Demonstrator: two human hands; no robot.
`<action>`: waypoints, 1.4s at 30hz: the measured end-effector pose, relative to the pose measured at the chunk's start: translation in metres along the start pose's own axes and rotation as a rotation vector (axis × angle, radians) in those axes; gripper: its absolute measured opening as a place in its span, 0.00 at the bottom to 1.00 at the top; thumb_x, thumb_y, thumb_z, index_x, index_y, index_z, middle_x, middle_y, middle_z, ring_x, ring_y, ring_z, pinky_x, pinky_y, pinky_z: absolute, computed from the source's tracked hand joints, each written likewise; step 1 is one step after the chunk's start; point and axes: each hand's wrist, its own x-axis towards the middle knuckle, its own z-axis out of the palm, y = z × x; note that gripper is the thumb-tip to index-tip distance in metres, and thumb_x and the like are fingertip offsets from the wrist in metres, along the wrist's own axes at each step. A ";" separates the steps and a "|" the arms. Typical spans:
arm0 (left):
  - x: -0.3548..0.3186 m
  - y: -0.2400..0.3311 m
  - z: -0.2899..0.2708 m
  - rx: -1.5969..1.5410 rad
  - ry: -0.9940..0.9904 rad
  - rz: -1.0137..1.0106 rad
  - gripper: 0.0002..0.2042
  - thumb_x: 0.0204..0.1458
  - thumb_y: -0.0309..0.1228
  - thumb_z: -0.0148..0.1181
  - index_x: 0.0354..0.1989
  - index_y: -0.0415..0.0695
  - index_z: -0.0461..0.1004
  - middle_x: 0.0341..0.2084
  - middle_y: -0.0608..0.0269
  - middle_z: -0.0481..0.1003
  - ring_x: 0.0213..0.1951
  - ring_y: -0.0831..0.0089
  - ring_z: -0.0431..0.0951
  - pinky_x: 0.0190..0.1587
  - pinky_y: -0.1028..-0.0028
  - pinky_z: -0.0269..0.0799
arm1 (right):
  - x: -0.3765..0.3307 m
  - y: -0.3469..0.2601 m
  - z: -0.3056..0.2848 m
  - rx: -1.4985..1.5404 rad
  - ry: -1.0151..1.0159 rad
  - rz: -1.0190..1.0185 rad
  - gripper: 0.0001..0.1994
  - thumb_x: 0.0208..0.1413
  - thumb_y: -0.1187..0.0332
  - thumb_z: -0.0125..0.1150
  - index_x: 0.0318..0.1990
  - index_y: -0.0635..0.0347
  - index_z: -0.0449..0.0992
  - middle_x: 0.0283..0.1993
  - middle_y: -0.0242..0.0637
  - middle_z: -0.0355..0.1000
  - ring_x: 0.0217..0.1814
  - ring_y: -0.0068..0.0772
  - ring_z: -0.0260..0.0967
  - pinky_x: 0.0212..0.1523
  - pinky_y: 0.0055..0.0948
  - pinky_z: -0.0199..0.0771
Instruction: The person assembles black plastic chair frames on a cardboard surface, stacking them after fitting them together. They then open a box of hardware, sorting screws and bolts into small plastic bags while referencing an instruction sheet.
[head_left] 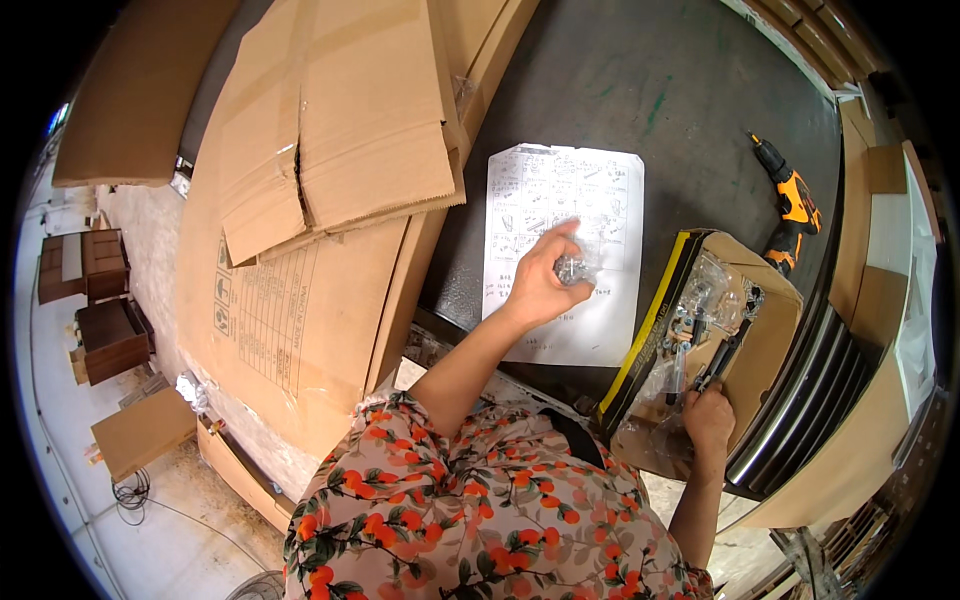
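Observation:
My left hand (pixel 545 278) is closed around a small clear plastic bag of metal parts (pixel 574 269), held above a printed sheet (pixel 520 190) with a grid of small drawings. The bag's contents are too small to name. My right hand (pixel 708 415) reaches down inside an open cardboard box (pixel 768 350) with a black and yellow side. Its fingers are curled in at the lower end of a dark, slim metal piece (pixel 728 352); what they grip is partly hidden. Around it lie clear bags (pixel 708 285) and small fittings.
On the dark table (pixel 700 90), an orange and black cordless drill (pixel 795 205) lies beyond the box. Large flat cartons (pixel 330 110) are stacked at the left. Black rollers (pixel 800 400) run along the right of the box, beside more cardboard (pixel 885 235).

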 end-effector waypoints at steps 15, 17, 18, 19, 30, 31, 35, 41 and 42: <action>-0.005 -0.003 0.005 0.006 0.063 0.116 0.18 0.32 0.25 0.68 0.33 0.40 0.68 0.38 0.55 0.71 0.41 0.63 0.74 0.43 0.73 0.68 | 0.001 0.002 0.002 0.006 0.027 -0.032 0.16 0.50 0.62 0.49 0.37 0.70 0.65 0.29 0.56 0.73 0.33 0.55 0.73 0.35 0.47 0.73; -0.005 -0.003 0.005 0.018 0.058 0.108 0.18 0.32 0.25 0.68 0.33 0.40 0.68 0.39 0.55 0.71 0.41 0.63 0.74 0.43 0.73 0.68 | 0.001 0.002 0.002 0.006 0.026 -0.034 0.16 0.50 0.62 0.49 0.36 0.70 0.65 0.28 0.57 0.73 0.33 0.55 0.73 0.35 0.47 0.73; -0.005 -0.003 0.005 0.024 0.055 0.104 0.18 0.32 0.25 0.68 0.33 0.40 0.68 0.39 0.55 0.71 0.41 0.63 0.74 0.44 0.73 0.68 | 0.001 0.002 0.002 0.004 0.029 -0.035 0.16 0.50 0.62 0.49 0.36 0.70 0.65 0.28 0.57 0.73 0.33 0.55 0.73 0.35 0.47 0.73; -0.005 -0.003 0.005 0.022 0.052 0.105 0.18 0.32 0.25 0.68 0.33 0.40 0.68 0.39 0.55 0.71 0.41 0.63 0.74 0.44 0.73 0.68 | 0.000 0.002 0.002 0.003 0.031 -0.036 0.16 0.50 0.62 0.49 0.36 0.70 0.65 0.28 0.57 0.73 0.33 0.55 0.73 0.35 0.47 0.73; -0.005 -0.004 0.005 0.013 0.051 0.122 0.18 0.32 0.25 0.68 0.34 0.40 0.68 0.38 0.55 0.71 0.41 0.63 0.74 0.43 0.73 0.68 | 0.001 0.000 0.002 -0.029 0.008 -0.008 0.17 0.51 0.60 0.50 0.37 0.69 0.65 0.29 0.55 0.73 0.34 0.53 0.74 0.36 0.45 0.74; -0.005 -0.004 0.004 0.012 0.050 0.122 0.18 0.32 0.25 0.68 0.33 0.40 0.68 0.38 0.56 0.71 0.41 0.63 0.74 0.43 0.73 0.68 | 0.001 0.000 0.001 -0.027 0.007 -0.007 0.17 0.51 0.60 0.50 0.37 0.69 0.65 0.29 0.55 0.73 0.34 0.53 0.74 0.36 0.45 0.74; -0.005 -0.004 0.005 0.015 0.050 0.123 0.18 0.32 0.25 0.68 0.33 0.40 0.68 0.38 0.56 0.71 0.41 0.63 0.74 0.43 0.73 0.68 | 0.000 -0.002 -0.001 -0.028 0.010 -0.005 0.17 0.51 0.61 0.50 0.37 0.69 0.65 0.29 0.55 0.73 0.34 0.53 0.74 0.36 0.45 0.74; -0.004 -0.004 0.005 0.017 0.052 0.130 0.18 0.32 0.25 0.68 0.33 0.40 0.68 0.38 0.56 0.71 0.40 0.63 0.74 0.43 0.72 0.69 | 0.000 0.000 0.001 -0.030 0.011 -0.009 0.17 0.51 0.61 0.50 0.37 0.69 0.66 0.30 0.55 0.73 0.34 0.53 0.74 0.36 0.45 0.74; -0.004 -0.004 0.005 0.015 0.052 0.128 0.18 0.32 0.25 0.68 0.33 0.40 0.68 0.38 0.56 0.71 0.40 0.63 0.74 0.43 0.72 0.69 | 0.001 0.000 0.001 -0.027 0.010 -0.011 0.17 0.51 0.61 0.50 0.38 0.69 0.66 0.30 0.55 0.73 0.34 0.53 0.73 0.36 0.45 0.74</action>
